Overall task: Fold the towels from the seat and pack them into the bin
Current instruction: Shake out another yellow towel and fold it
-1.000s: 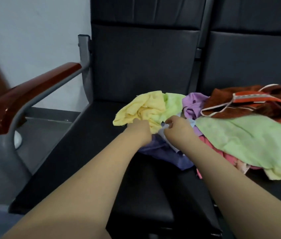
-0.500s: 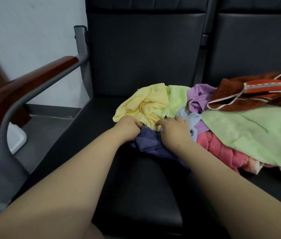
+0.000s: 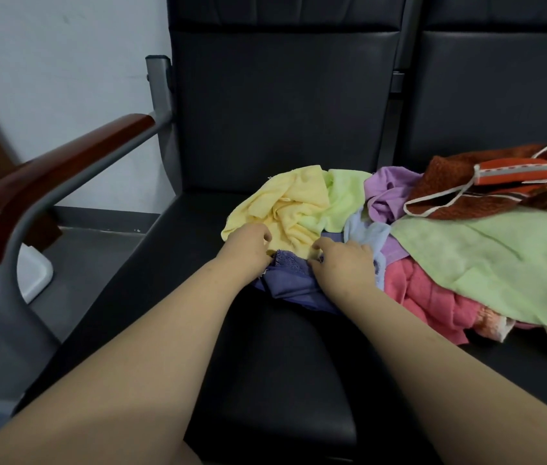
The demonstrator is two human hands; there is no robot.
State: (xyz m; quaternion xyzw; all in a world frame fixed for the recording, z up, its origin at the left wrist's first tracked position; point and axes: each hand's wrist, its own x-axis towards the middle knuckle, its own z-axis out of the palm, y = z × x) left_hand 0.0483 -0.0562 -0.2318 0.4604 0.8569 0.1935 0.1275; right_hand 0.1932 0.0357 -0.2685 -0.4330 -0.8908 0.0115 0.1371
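Violet towel (image 3: 290,285) between both hands, just in front of the yellow towel (image 3: 285,206) on the seat (image 3: 265,380).
The left hand (image 3: 248,245) curls its fingers on the fringed corner, at the yellow towel's near edge. The right hand (image 3: 346,263) lies over the other end, right of the yellow towel, fingers bent; whether they grip I cannot tell. The bunched towel runs from hand to hand, so a pull toward the person should free it.
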